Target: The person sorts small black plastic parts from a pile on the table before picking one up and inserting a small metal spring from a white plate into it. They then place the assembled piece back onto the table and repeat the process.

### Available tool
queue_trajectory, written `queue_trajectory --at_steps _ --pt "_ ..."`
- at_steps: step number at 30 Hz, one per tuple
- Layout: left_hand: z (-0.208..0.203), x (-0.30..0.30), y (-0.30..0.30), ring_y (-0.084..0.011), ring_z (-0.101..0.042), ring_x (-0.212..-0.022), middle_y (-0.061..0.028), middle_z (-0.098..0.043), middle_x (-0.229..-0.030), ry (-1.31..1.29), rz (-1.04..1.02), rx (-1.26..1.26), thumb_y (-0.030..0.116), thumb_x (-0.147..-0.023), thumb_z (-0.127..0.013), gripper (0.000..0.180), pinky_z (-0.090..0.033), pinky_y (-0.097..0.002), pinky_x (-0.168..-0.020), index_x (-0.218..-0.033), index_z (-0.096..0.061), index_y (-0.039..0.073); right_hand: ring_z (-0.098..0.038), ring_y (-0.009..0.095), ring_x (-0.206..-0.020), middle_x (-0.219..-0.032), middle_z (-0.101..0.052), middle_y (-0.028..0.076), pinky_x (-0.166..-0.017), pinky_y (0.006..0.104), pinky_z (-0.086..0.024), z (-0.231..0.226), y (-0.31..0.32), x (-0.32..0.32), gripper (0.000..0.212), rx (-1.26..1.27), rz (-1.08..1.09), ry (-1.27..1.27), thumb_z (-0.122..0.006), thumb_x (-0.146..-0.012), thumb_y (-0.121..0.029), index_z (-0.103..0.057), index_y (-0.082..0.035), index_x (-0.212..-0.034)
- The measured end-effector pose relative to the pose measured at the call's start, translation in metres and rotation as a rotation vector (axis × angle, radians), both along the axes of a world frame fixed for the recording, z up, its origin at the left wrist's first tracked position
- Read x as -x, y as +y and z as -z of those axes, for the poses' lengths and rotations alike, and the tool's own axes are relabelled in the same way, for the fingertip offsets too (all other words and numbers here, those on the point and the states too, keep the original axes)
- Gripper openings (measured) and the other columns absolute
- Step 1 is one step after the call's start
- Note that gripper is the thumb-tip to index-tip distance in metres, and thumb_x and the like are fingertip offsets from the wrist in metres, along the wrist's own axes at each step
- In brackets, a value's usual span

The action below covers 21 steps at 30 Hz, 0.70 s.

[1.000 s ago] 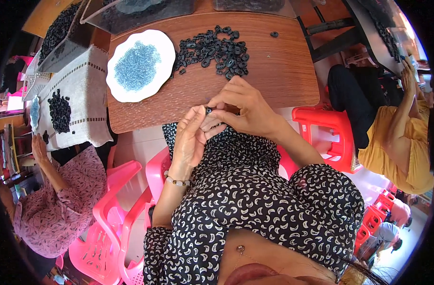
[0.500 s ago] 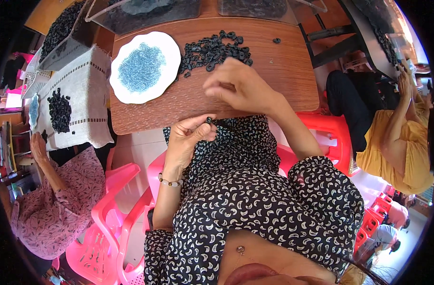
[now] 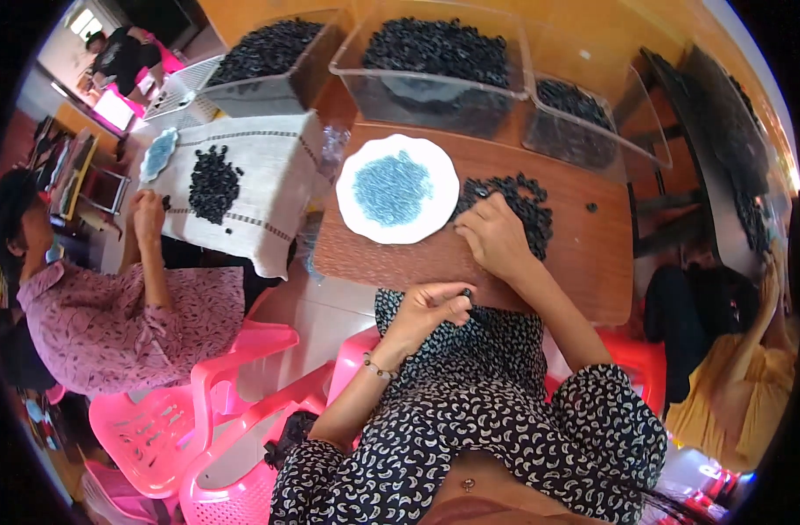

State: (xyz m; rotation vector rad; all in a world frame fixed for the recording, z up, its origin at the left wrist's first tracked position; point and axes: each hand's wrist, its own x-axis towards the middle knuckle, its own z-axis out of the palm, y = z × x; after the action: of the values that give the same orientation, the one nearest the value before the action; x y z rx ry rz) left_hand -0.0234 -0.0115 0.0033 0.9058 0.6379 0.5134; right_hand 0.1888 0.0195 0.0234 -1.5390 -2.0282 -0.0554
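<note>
My left hand is above my lap at the table's near edge, with a small black part pinched between thumb and fingertips. My right hand hovers over the wooden table, its fingers bent and drawn together; whatever they may hold is too small to make out. Behind and beside it lies a loose pile of small black parts, partly covered by the hand. Just left of the right fingertips stands a white wavy-edged plate bearing a heap of tiny clear-blue pieces.
Clear bins of black parts line the table's far side. One stray black part lies right on the wooden table. At left, a person in pink works at a cloth-covered table; another in yellow sits right.
My view has tilted up and turned left, bringing the bins into sight. The right hand has moved toward the plate's edge and its fingers have closed in. The left still holds the black part.
</note>
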Motion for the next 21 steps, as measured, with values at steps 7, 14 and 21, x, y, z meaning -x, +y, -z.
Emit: queue_trajectory --at_steps 7,14,21 --pt "-0.004 -0.003 0.003 -0.0122 -0.07 -0.08 -0.0073 -0.074 -0.095 -0.026 -0.032 0.007 0.014 -0.095 -0.072 0.028 -0.06 -0.0267 -0.074 -0.12 -0.071 -0.001 -0.055 0.03 -0.092 -0.092 -0.062 0.008 -0.078 0.041 -0.05 0.003 -0.012 0.004 0.008 0.093 0.014 0.047 -0.072 -0.086 -0.012 -0.07 -0.009 -0.093" --pt "0.001 -0.003 0.011 -0.0104 -0.069 -0.08 -0.0051 -0.074 -0.097 -0.03 -0.077 -0.029 0.011 -0.096 -0.071 0.026 -0.058 -0.0258 -0.075 -0.119 -0.072 0.0 -0.055 0.03 -0.088 -0.085 -0.062 0.01 -0.08 0.0409 -0.046 0.002 -0.021 -0.004 0.012 0.073 0.024 0.208 -0.07 -0.087 -0.01 -0.071 -0.007 -0.099" --pt "-0.007 -0.008 0.014 -0.0099 -0.069 -0.079 -0.0088 -0.076 -0.095 0.026 -0.219 -0.233 0.007 -0.094 -0.073 0.029 -0.057 -0.024 -0.074 -0.122 -0.071 -0.001 -0.06 0.002 -0.081 -0.099 -0.072 -0.001 -0.07 0.0208 -0.049 -0.024 -0.059 -0.011 0.021 0.537 0.009 0.983 -0.07 -0.097 -0.015 -0.074 -0.002 -0.114"
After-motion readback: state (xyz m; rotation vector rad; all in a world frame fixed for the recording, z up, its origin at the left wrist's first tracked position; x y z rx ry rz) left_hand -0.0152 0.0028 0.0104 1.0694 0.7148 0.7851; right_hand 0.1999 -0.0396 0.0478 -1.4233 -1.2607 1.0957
